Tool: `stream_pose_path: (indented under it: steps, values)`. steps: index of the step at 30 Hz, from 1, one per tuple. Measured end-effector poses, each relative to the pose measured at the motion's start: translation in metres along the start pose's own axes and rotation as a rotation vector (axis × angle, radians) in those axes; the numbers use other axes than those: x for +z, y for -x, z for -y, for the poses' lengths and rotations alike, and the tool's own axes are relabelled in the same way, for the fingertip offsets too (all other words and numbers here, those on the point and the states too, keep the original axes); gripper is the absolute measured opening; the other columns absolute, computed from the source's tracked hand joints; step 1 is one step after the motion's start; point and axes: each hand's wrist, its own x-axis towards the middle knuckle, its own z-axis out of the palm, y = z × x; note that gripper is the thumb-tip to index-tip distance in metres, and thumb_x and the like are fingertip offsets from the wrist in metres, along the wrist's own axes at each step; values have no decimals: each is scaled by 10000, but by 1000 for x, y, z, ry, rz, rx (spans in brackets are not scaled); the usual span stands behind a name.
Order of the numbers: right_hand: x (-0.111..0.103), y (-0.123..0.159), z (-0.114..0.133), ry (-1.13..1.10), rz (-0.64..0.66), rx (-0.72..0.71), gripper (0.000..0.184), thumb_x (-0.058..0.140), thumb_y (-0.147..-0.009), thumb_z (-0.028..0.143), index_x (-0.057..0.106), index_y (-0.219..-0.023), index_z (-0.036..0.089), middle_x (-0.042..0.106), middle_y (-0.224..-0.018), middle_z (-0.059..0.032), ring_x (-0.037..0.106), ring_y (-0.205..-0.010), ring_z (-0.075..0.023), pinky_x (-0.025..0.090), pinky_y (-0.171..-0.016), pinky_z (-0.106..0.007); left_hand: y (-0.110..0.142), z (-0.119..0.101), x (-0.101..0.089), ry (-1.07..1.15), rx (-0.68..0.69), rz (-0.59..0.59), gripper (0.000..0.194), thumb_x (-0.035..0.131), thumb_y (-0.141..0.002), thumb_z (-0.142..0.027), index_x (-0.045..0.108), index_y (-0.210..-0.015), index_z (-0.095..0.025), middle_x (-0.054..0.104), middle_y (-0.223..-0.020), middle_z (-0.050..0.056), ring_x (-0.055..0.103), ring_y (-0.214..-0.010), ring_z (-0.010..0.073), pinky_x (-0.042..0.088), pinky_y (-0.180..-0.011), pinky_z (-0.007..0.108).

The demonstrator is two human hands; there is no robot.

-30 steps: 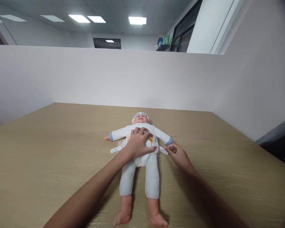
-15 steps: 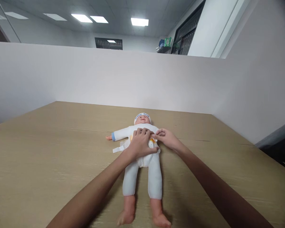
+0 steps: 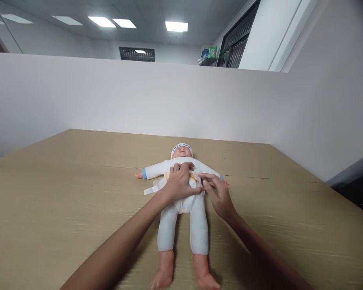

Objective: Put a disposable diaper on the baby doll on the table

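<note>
Both my hands at the diaper of a baby doll lying face up on the counter

The baby doll (image 3: 183,161) lies on its back in the middle of the counter (image 3: 78,201), head away from me, feet towards me, arms stretched out to the sides. It wears a white long-sleeved top and pale leggings, with blue at the cuffs, and a white headband (image 3: 182,146) with dark lettering. Its feet are bare. The white diaper (image 3: 184,206) has a yellow-orange print on the front; on my left, a white fastening tab (image 3: 151,190) sticks out over the counter.

My left hand (image 3: 180,183) lies across the diaper front, fingers spread and bent, thumb reaching out to the right. My right hand (image 3: 219,195) is at the diaper's right edge, its thumb and forefinger slightly apart, the other fingers curled.

The counter is tan, with a thin seam running across it. A plain pale wall (image 3: 169,100) rises behind; over its top I see ceiling lights (image 3: 176,26), barred windows and a green package (image 3: 212,52).

The counter's far edge meets the wall beyond the doll's head. Bare surface stretches wide on both sides of the doll, and something dark stands past the right edge.
</note>
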Motion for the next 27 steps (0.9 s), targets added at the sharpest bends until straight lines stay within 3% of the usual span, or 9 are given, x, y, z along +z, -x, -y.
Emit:
stream_pose_path:
  steps: [3, 6, 10, 14, 17, 20, 23, 27]
  values:
    - [2, 14, -5, 210, 129, -213, 454, 452, -1150, 388, 600, -1566, 280, 611, -1605, -99, 523, -1523, -291, 412, -1294, -559, 1, 4, -8, 93, 15, 23, 750, 903, -771, -525, 511, -1349, -252, 650, -1403, 99, 528, -1254, 386, 427, -1103, 592]
    - [3, 17, -11, 345, 209, -310, 558, 394, -1163, 341, 388, -1719, 293, 470, -1733, -71, 383, -1627, -272, 347, -1337, -569, 12, 16, -23, 322, 73, 46, 729, 867, -844, -532, 488, -1409, -271, 604, -1488, 111, 556, -1341, 355, 463, -1154, 562]
    - [-2, 14, -6, 466, 221, -348, 553, 371, -1166, 340, 382, -1716, 277, 490, -1713, -89, 412, -1598, -289, 322, -1332, -596, 47, 48, -45, 428, 18, -41, 504, 702, -1017, -512, 526, -1426, -277, 594, -1532, 106, 553, -1448, 290, 449, -1233, 492]
    - [0, 0, 20, 552, 139, -346, 430, 430, -1151, 342, 588, -1543, 261, 637, -1540, -107, 547, -1452, -317, 365, -1279, -594, 87, 87, -57, 175, -133, -145, 380, 653, -1025, -552, 624, -1233, -236, 709, -1330, 100, 640, -1277, 310, 476, -1153, 509]
    - [19, -17, 43, 580, 64, -324, 329, 493, -1125, 325, 662, -1394, 241, 696, -1392, -129, 617, -1303, -332, 486, -1124, -530, 105, 103, -57, -32, -193, -111, 339, 585, -1038, -552, 632, -1111, -224, 732, -1210, 103, 664, -1155, 320, 502, -1025, 477]
    - [47, -34, 59, 548, 104, -294, 182, 525, -1096, 295, 665, -1192, 227, 728, -1162, -106, 661, -1091, -298, 510, -969, -446, 109, 105, -52, -189, -282, -28, 298, 566, -1027, -515, 617, -1032, -222, 751, -1084, 96, 681, -1070, 331, 475, -953, 468]
    - [70, -47, 65, 544, 179, -175, 75, 609, -1028, 291, 579, -977, 245, 681, -929, -36, 638, -895, -249, 439, -771, -357, 103, 104, -50, -255, -382, 62, 289, 589, -994, -507, 607, -961, -220, 759, -987, 94, 691, -988, 333, 453, -918, 461]
    - [77, -58, 63, 558, 227, 21, 297, 722, -919, 337, 452, -823, 261, 574, -759, 28, 548, -744, -207, 292, -642, -314, 90, 112, -62, -123, -469, 187, 359, 618, -927, -545, 571, -764, -228, 691, -807, 56, 630, -803, 268, 412, -761, 375]
